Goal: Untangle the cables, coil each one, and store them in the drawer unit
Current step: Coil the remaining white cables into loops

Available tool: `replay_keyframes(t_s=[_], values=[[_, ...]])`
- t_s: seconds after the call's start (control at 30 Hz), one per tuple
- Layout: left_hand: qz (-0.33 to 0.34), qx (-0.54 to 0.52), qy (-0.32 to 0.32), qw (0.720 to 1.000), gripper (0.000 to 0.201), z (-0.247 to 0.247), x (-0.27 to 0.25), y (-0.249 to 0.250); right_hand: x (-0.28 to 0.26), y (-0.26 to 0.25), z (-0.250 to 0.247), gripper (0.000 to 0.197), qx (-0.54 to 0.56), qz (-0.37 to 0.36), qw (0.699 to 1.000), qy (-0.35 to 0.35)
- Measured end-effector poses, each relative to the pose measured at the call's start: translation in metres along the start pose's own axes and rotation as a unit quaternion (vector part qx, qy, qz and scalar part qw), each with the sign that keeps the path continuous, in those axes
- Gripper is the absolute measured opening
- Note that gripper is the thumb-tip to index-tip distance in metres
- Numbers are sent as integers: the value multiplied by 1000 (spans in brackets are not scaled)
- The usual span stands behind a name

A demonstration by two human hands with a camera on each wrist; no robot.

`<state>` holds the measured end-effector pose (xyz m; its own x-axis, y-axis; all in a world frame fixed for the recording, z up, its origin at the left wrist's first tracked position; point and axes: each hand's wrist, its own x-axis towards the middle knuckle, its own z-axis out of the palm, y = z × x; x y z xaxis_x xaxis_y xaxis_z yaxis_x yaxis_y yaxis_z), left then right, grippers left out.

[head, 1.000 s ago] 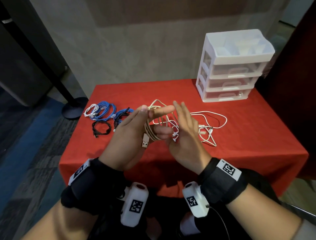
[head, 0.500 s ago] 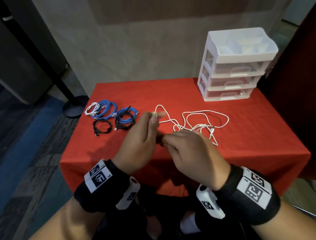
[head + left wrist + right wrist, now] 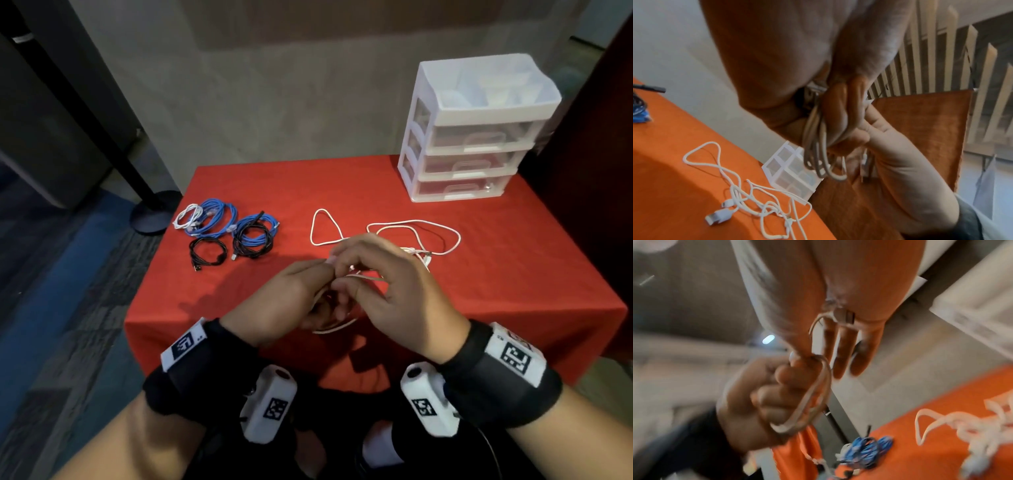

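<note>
Over the near edge of the red-covered table [image 3: 513, 274] I log both hands, raised and meeting at the centre. Left hand [image 3: 281, 301]: fingers curled round a cream cable coil [image 3: 818, 155]; several loops pass through the fist and hang below it, as my left wrist view shows. Right hand [image 3: 394, 291]: thumb and fingers bent onto the same coil from the right, pinching a strand and a connector near the left hand's fingertips. My right wrist view is blurred, so I cannot tell which fingers do the pinching there.

Centre of table, just beyond the hands: one loose white cable tangle [image 3: 411, 236], uncoiled, loops spread flat on the cloth, connectors bunched near its middle. I cannot tell whether a strand runs from it to the coil I hold.

Far left of table, a group of coiled cables lying close together:
- small white coil [image 3: 187, 216], leftmost
- large blue coil [image 3: 215, 217], touching the white one
- blue and black coil [image 3: 254, 236], to the right of it
- small black coil [image 3: 207, 253], nearest of the group

Far right corner: white drawer unit [image 3: 479, 113], three clear drawers, all pushed in, with an open divided tray on top. It stands well apart from the hands.
</note>
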<state>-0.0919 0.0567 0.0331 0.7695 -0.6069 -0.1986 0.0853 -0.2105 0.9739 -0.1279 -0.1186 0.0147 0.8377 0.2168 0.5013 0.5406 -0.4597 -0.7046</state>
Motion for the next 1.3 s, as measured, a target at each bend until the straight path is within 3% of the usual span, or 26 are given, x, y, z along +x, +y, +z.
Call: replay_keyframes(t_s=[0.07,0.13,0.23,0.3,0.33,0.53,0.67,0.8,0.83,0.9,0.97,1.03,1.17,1.3], values=[[17,-5,1,1000,42,1,0,1,1,1,-2,11,91,56,994,0],[36,7,51,998,42,1,3,-2,4,4,-2,10,90,90,992,19],[66,-11,108,992,20,1,8,-10,6,4,-1,8,167,151,974,33],[92,-59,99,989,3,-1,8,-15,5,6,1,9,202,190,960,36],[111,-61,92,988,8,-1,6,-18,4,6,2,9,222,215,950,38],[234,108,64,964,14,6,-7,-29,6,3,8,11,364,374,852,34],[277,184,123,935,17,5,-2,-36,12,2,5,11,401,402,822,40],[288,200,185,918,18,8,0,-36,14,2,-3,7,419,375,825,56],[288,217,203,910,16,7,1,-37,12,1,-4,14,432,358,826,57],[283,244,226,900,12,4,4,-38,5,1,-3,53,433,325,839,47],[278,278,229,891,6,3,8,-39,-3,2,2,87,343,290,892,44],[260,313,234,883,5,5,9,-41,-7,6,7,96,204,235,948,66],[223,337,251,880,9,10,12,-44,-2,21,21,87,2,139,986,96],[74,175,231,954,26,12,18,-45,-4,32,28,52,-122,75,988,65]])
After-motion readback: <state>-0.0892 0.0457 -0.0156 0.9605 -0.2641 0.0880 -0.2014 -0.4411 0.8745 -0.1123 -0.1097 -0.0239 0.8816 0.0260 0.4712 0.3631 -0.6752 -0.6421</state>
